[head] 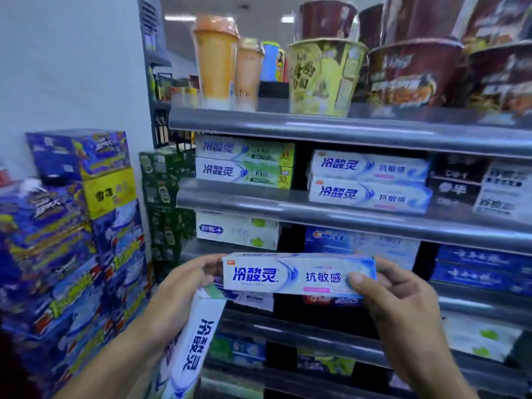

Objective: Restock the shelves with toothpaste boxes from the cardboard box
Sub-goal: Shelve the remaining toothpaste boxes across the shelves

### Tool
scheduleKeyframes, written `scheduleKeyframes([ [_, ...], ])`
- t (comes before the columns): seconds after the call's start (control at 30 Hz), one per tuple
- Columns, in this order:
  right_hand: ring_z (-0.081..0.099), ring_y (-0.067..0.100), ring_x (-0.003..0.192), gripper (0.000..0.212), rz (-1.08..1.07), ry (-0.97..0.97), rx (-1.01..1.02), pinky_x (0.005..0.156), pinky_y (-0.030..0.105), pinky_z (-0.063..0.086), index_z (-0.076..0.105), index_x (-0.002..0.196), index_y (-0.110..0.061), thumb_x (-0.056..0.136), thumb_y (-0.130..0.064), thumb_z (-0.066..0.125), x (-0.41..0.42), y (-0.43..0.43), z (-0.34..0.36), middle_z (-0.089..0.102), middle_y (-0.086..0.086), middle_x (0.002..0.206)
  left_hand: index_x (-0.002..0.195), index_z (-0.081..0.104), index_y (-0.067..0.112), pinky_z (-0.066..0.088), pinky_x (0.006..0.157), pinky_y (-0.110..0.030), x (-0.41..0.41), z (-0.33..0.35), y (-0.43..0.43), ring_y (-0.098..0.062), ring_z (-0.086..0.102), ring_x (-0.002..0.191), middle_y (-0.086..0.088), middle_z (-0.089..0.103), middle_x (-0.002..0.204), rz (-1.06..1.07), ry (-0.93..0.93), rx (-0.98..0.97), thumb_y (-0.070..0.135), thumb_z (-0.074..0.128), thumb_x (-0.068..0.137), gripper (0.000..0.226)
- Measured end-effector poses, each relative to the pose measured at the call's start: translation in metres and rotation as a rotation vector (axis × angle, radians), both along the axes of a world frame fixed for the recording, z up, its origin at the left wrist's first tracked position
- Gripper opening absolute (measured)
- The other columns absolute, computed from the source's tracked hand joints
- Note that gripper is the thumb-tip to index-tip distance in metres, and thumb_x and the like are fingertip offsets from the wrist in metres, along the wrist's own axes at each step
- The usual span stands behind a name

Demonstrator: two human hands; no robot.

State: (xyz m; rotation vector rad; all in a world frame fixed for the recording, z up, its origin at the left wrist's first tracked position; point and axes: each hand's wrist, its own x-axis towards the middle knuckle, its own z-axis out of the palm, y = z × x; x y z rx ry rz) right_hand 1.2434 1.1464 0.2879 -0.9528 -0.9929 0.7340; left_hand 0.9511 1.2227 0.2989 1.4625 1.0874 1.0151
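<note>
A white and blue toothpaste box (288, 276) is held level in front of the shelves. My right hand (403, 306) pinches its right end, thumb on the front face. My left hand (178, 295) touches its left end with the fingertips and also grips a second, similar box (195, 347) that hangs downward under the palm. Two matching white and blue boxes (370, 181) lie stacked on the second shelf (288, 207), to the right of two green-striped boxes (244, 162). The cardboard box is not in view.
Instant noodle cups (322, 76) and drink cups (216, 61) fill the top shelf. Crest boxes (362, 243) and dark blue boxes (483, 269) sit on the third shelf. Stacked blue drink cartons (74, 226) and green cartons (167, 197) stand at the left by a white wall.
</note>
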Motion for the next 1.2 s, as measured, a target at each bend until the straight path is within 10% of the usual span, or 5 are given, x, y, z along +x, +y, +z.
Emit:
scheduleKeyframes([
  [0.2, 0.076, 0.034, 0.089, 0.069, 0.076, 0.063, 0.083, 0.076, 0.028, 0.059, 0.070, 0.109, -0.022, 0.052, -0.043, 0.100, -0.028, 0.023, 0.024, 0.076, 0.023, 0.099, 0.109, 0.077, 0.038, 0.052, 0.073, -0.035, -0.021, 0.020, 0.023, -0.006, 0.074, 0.089, 0.014, 0.077, 0.106, 0.041, -0.051, 0.021, 0.012, 0.040, 0.106, 0.046],
  [0.33, 0.076, 0.021, 0.085, 0.059, -0.028, 0.005, 0.138, 0.073, 0.021, 0.058, 0.071, 0.108, -0.027, 0.057, -0.038, 0.098, -0.037, 0.032, 0.034, 0.079, 0.010, 0.093, 0.105, 0.071, -0.005, 0.052, 0.060, -0.024, -0.015, 0.037, 0.030, -0.005, 0.074, 0.074, -0.012, 0.079, 0.080, -0.151, 0.014, 0.069, -0.008, 0.026, 0.108, 0.046],
  [0.5, 0.074, 0.016, 0.094, 0.050, -0.302, -0.055, 0.214, 0.076, 0.017, 0.057, 0.077, 0.111, -0.034, 0.062, -0.032, 0.089, -0.016, 0.037, 0.048, 0.078, -0.001, 0.099, 0.108, 0.074, 0.055, 0.050, 0.064, -0.021, 0.007, 0.053, 0.048, 0.003, 0.072, 0.085, 0.024, 0.075, 0.111, -0.042, -0.096, 0.178, 0.015, 0.042, 0.103, 0.052],
  [0.83, 0.077, 0.014, 0.085, 0.028, -0.608, -0.136, 0.317, 0.073, 0.016, 0.057, 0.078, 0.103, -0.023, 0.076, -0.021, 0.087, 0.076, 0.040, 0.096, 0.080, -0.003, 0.088, 0.121, 0.073, 0.042, 0.051, 0.074, -0.038, 0.108, 0.100, 0.058, -0.015, 0.071, 0.093, 0.020, 0.073, 0.120, -0.198, -0.203, 0.221, 0.029, 0.045, 0.094, 0.041],
  [1.2, 0.071, 0.005, 0.084, 0.008, -0.741, -0.490, 0.091, 0.074, 0.027, 0.056, 0.074, 0.091, -0.035, 0.086, -0.040, 0.078, 0.122, 0.079, 0.102, 0.075, -0.020, 0.082, 0.134, 0.063, 0.033, 0.056, 0.058, -0.021, 0.156, 0.111, 0.081, -0.011, 0.077, 0.087, 0.011, 0.080, 0.099, -0.148, -0.155, 0.211, 0.021, 0.040, 0.104, 0.039],
])
